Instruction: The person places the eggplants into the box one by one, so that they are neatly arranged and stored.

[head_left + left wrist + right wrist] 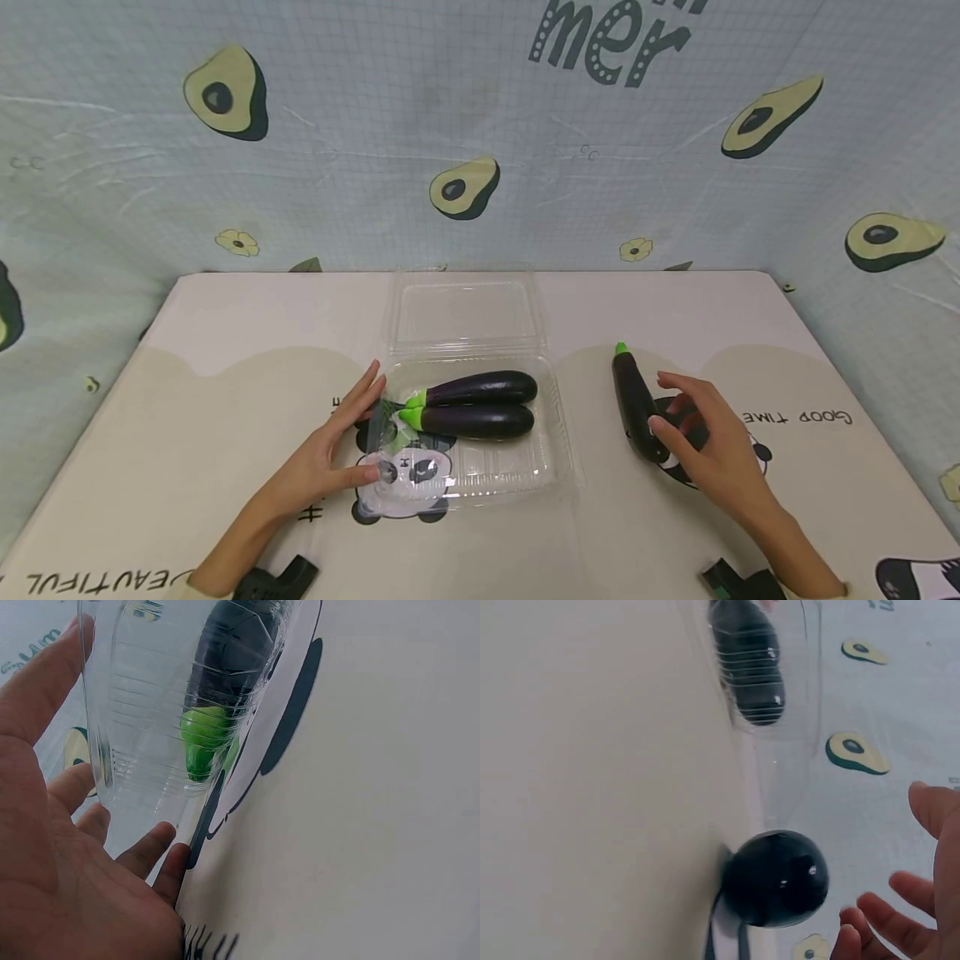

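Note:
A clear plastic clamshell box [558, 433] lies with its lid [465, 312] folded back. Inside it two dark eggplants rest side by side, the rear eggplant [483, 387] and the front eggplant [476, 422], green stems to the left. My left hand [330, 454] spreads along the box's left side, thumb near the front corner. In the left wrist view a green stem [204, 735] shows through the box wall. To the right, a third eggplant [636, 400] lies on the table, stem pointing away. My right hand [708, 450] hovers beside its thick end with fingers spread and holding nothing.
The table cover [247, 433] carries printed pandas and lettering. Behind the table's far edge hangs a pale curtain [360, 167] with an avocado print. Black wrist devices [277, 579] are on both wrists.

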Motion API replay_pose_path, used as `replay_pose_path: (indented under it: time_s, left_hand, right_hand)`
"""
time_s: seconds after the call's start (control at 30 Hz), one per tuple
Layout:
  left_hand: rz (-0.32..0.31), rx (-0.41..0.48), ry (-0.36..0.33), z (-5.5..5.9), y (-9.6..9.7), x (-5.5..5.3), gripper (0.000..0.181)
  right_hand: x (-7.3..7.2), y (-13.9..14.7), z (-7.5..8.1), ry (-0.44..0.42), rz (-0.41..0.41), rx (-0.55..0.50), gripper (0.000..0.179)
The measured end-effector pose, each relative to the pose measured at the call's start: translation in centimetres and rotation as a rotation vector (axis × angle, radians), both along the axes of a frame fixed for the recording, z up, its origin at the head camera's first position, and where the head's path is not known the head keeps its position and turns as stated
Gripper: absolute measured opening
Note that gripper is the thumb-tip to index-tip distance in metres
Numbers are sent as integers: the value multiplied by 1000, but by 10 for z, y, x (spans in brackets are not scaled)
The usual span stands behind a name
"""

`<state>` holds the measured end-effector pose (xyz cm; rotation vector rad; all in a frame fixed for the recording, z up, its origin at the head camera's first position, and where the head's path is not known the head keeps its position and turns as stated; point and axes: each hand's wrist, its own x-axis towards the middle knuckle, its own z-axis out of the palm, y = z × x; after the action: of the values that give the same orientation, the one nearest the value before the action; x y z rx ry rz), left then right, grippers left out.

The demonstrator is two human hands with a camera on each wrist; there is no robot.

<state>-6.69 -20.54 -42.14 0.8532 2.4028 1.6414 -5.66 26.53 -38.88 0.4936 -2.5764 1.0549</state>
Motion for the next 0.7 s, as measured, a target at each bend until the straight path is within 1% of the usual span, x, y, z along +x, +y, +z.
replay_pose_path:
  time_s: [0.13,0.23,0.3,0.4,0.43,0.5,0.63,0.67,0.7]
  left_hand:
    - [0,-1,-2,0,0,0,94]
    - [2,-4,-4,0,1,0,94]
    - [3,-4,-7,1,1,1,94]
    - [6,-1,-14,2,1,1,95]
    - [6,-1,-15,2,1,1,95]
    - [10,-1,-17,2,1,1,95]
    - [10,-1,-14,1,1,1,95]
    - [9,0,-13,1,1,1,95]
    - [9,-1,-11,1,0,1,95]
  right_hand:
    - [5,0,-7,-31,-72,-72,65]
    - [7,-2,-12,-53,-98,-118,66]
    - [8,-3,-13,-82,-110,-116,66]
    - [8,-3,-15,-114,-110,-109,67]
    - [9,-5,-13,-126,-110,-109,67]
    - [9,-4,-15,-145,-113,-114,69]
    - [8,-3,-20,-186,-112,-156,75]
    - [7,0,-26,-194,-110,-164,77]
    - [7,0,-27,-199,-107,-170,78]
